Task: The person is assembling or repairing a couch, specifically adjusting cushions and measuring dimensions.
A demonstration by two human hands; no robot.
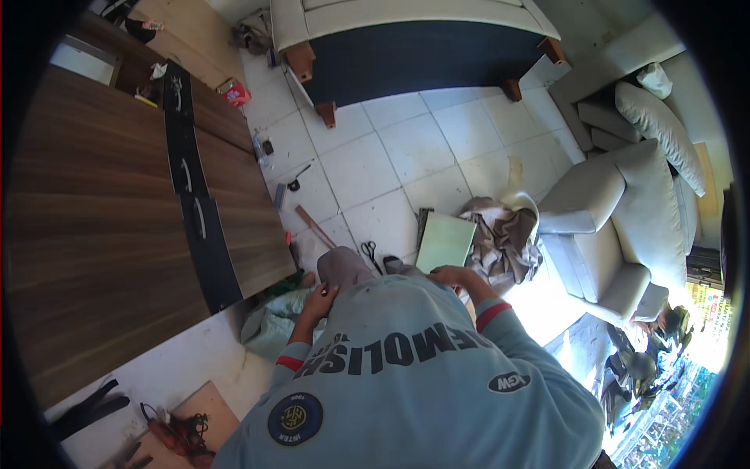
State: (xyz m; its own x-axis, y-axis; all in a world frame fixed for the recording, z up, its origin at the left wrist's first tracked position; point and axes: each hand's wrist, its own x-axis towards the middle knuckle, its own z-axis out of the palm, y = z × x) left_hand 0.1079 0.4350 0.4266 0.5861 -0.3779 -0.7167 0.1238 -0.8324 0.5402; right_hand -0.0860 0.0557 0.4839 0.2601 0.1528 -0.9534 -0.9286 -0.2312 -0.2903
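My left hand (319, 302) is beside my left thigh, its fingers curled inward. A small dark spot shows at the fingers, too small to name. My right hand (453, 276) lies on my right thigh with its fingers laid flat, partly hidden by my shirt. Just beyond it a pale green flat board (445, 244) lies on the tiles. Black-handled scissors (370, 252) rest on the floor ahead of my knees. Past my left knee is a thin brown wooden strip (314, 225). Crumpled brown cloth (504, 238) is heaped to the right of the board.
A wooden cabinet with black drawer fronts (186, 176) stands at my left. Ahead, a sofa with its dark underside (414, 66) showing rests on wooden feet. A light armchair (598, 227) is at the right. A plastic bag (273, 322) lies near my left hand.
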